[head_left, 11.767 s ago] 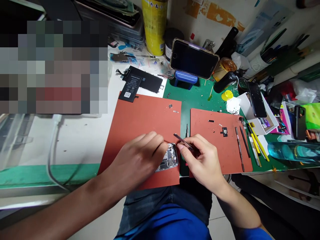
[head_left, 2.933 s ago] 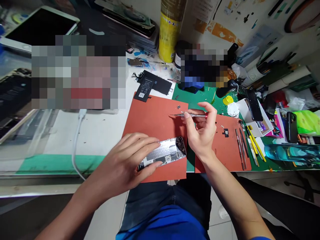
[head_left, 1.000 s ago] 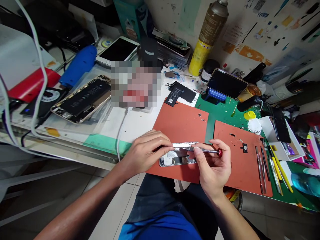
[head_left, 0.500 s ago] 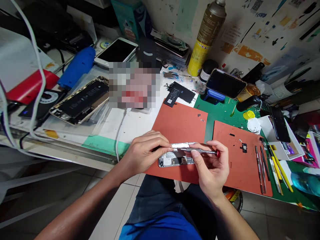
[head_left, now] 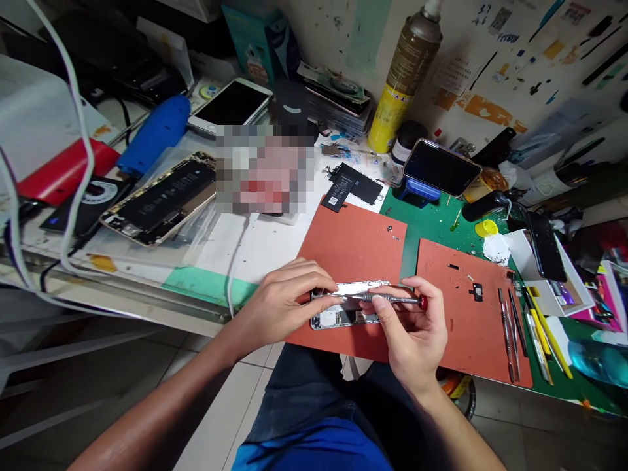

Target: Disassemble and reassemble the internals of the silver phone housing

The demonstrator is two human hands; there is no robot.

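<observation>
An opened phone housing [head_left: 348, 318] lies on the orange-red mat, its inner side with metal plates facing up. Above it my right hand [head_left: 415, 327] grips a slim silver screwdriver [head_left: 392, 298] with a red end cap. The driver lies nearly level, its tip pointing left. My left hand [head_left: 287, 301] rests over the housing's left end, thumb and forefinger pinched around the driver's tip. Whatever small thing may sit between those fingertips is hidden. Beyond the hands, a black phone battery [head_left: 341, 190] lies at the mat's far edge.
Tweezers [head_left: 510, 333] and yellow-handled tools [head_left: 549, 340] lie at right. Small parts [head_left: 475, 292] dot the right-hand mat [head_left: 441, 261]. A phone [head_left: 441, 165] leans on a blue stand, behind it a spray can [head_left: 405, 72]. Another opened phone [head_left: 161, 196] and a white cable [head_left: 235, 261] are left.
The screwdriver has slid slightly left and its tip now sits nearer my left fingertips. The view has shifted a little; the phone housing stays in place.
</observation>
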